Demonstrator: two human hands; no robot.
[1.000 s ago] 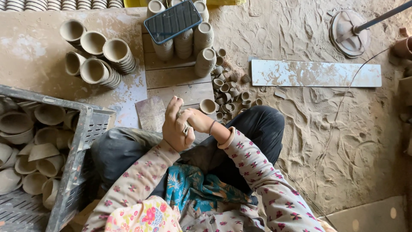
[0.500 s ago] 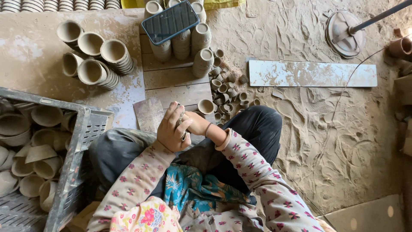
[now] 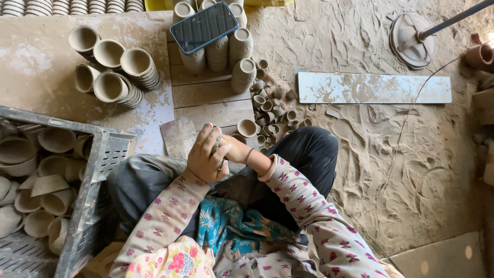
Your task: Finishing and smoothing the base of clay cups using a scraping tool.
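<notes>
My left hand (image 3: 205, 158) is curled in front of my lap, its fingers wrapped over a small grey clay piece (image 3: 217, 138) that is mostly hidden. My right hand (image 3: 235, 150) is tucked against it from the right. Its fingers are hidden behind the left hand and a bangle shows at the wrist. A small open clay cup (image 3: 247, 127) stands just beyond the hands on a wooden board (image 3: 211, 92). A dusty flat sheet (image 3: 178, 136) lies to the left of the hands.
A phone (image 3: 204, 27) rests on stacked clay cups (image 3: 242, 49). Nested larger cups (image 3: 116, 67) lie at the left. A grey plastic crate (image 3: 95, 180) of clay bowls sits beside my left knee. Tiny cups (image 3: 270, 105) are scattered to the right, with a long tile (image 3: 373, 87) and a round stand (image 3: 411, 33) beyond.
Both hands have drifted slightly towards my body and stayed pressed together. The small cup on the board has not moved.
</notes>
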